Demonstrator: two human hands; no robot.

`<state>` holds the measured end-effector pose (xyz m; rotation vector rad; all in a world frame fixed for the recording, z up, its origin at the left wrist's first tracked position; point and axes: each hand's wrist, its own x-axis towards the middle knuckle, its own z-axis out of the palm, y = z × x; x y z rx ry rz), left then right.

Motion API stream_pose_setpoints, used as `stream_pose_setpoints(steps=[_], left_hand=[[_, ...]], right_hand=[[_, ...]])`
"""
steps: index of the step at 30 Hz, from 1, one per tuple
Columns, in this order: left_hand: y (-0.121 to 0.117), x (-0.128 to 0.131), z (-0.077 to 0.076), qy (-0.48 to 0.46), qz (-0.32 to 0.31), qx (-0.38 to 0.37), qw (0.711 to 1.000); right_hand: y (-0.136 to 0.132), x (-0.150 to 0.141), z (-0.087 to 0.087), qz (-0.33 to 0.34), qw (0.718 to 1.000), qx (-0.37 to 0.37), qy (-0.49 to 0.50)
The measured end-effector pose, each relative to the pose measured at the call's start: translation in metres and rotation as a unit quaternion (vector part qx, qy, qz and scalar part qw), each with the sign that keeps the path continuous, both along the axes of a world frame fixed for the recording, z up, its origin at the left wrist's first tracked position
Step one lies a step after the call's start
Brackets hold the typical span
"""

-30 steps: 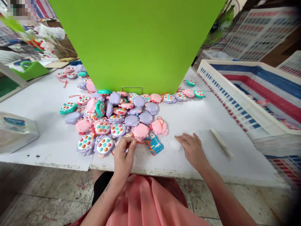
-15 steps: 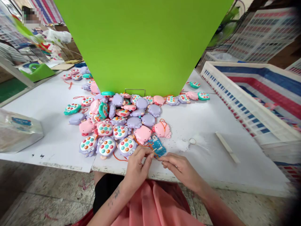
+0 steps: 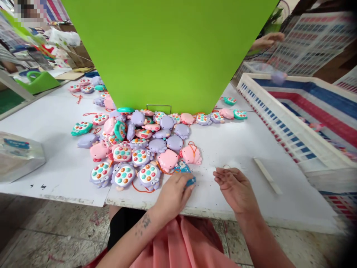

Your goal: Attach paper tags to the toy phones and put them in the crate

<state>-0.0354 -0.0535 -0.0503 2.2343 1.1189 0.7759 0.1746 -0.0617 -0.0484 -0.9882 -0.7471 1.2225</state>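
Here we see the left hand (image 3: 174, 193) closed over a blue printed card tag (image 3: 182, 169), whose long axis slants from upper left to lower right, one end showing past the fingers. The right hand (image 3: 237, 190) lies to the right, apart from the tag, so the left is the nearer. Its fingertips (image 3: 219, 173) are pinched together; whether they hold anything we cannot tell. A small wire ring (image 3: 226, 166) lies just beyond them on the white table (image 3: 55, 175), and a heap of pastel push-button toys (image 3: 147, 149) lies just beyond the tag.
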Motion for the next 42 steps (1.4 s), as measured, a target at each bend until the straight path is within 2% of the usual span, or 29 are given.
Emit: stream_pose_setpoints(steps=[2,4,7,11,13,16,19,25,28,30,32,37,42], left_hand=[[0.003,0.006,-0.015,0.114,0.007,0.053,0.992],[0.003,0.01,-0.029,0.193,0.023,0.091,0.977],[-0.006,0.009,-0.037,0.232,0.027,0.099,0.967],[-0.015,0.0,-0.031,0.19,0.004,0.078,0.979],[-0.01,-0.005,-0.029,0.159,0.03,0.062,0.985],[0.003,-0.007,-0.029,0.142,0.095,0.039,0.985],[0.015,-0.002,-0.027,0.18,0.135,0.019,0.974],[0.025,0.011,-0.016,0.227,0.156,-0.04,0.961],[0.026,0.009,-0.016,0.178,0.161,-0.058,0.969],[0.026,0.005,-0.018,0.101,0.166,-0.09,0.977],[0.027,0.001,-0.021,-0.009,0.168,-0.156,0.973],[0.03,-0.01,-0.02,-0.247,0.119,-0.291,0.917],[0.027,-0.013,-0.004,-0.34,0.104,-0.357,0.864]], right_hand=[[0.003,-0.002,0.001,-0.004,1.0,-0.007,0.02],[0.004,-0.005,0.0,0.006,1.0,-0.007,-0.004],[0.003,-0.011,-0.005,0.059,0.996,-0.019,-0.063],[0.0,-0.019,-0.013,0.139,0.973,-0.067,-0.174],[0.001,-0.024,-0.016,0.149,0.954,-0.062,-0.253],[0.004,-0.031,-0.015,0.153,0.926,-0.008,-0.344],[0.005,-0.036,-0.012,0.149,0.906,0.019,-0.396],[0.003,-0.044,-0.017,0.104,0.88,0.034,-0.462],[0.003,-0.045,-0.02,0.092,0.877,0.037,-0.47],[0.002,-0.045,-0.02,0.083,0.877,0.045,-0.471],[0.002,-0.045,-0.016,0.073,0.877,0.055,-0.472],[0.003,-0.052,-0.003,0.03,0.866,0.107,-0.488],[0.005,-0.056,0.003,-0.006,0.834,0.149,-0.531]])
